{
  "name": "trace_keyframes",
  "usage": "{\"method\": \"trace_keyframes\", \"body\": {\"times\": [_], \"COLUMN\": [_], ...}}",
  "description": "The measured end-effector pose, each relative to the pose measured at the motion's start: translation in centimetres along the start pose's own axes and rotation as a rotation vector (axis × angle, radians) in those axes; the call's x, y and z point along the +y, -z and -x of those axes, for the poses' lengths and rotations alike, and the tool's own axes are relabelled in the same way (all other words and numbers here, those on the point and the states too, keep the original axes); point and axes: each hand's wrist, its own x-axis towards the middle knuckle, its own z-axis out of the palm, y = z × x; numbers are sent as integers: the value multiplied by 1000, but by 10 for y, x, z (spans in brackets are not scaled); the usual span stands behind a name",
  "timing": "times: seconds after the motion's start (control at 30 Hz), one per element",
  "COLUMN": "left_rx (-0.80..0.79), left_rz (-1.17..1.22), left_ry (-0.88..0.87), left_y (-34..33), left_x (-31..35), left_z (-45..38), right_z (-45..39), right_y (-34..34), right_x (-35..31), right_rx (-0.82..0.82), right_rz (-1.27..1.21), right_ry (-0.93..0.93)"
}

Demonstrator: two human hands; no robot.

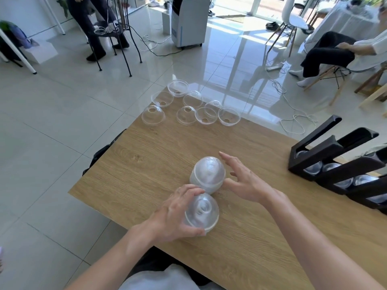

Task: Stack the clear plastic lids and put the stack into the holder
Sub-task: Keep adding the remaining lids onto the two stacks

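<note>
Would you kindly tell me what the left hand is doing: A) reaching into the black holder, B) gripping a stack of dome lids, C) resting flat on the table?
B: the left hand curls round the near stack of dome lids, well away from the black holder.

Two domed lid stacks (206,176) mid-table; loose lids (188,105) far edge; black holder (335,155) right.

Clear glossy plastic lids (208,174), matt wood-grain table (261,237), black matt plastic holder (335,162), glossy floor tiles (62,122)
</note>
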Motion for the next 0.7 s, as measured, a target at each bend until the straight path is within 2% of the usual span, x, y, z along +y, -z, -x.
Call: {"method": "trace_keyframes", "body": {"times": [0.2,0.43,0.57,0.7], "left_rx": [44,98,54,-22], "left_rz": [155,182,94,-109], "left_ry": [108,154,159,170], "left_y": [27,84,112,133], "left_x": [-15,-58,-87,-108], "left_z": [-23,-81,-134,-195], "right_z": [-33,-95,-128,-156], "right_y": [16,38,47,55], "right_x": [-9,-4,6,18], "right_rx": [147,316,432,489], "right_rz": [-120,-142,-149,-121], "right_ry": [-32,-93,-171,-308]}}
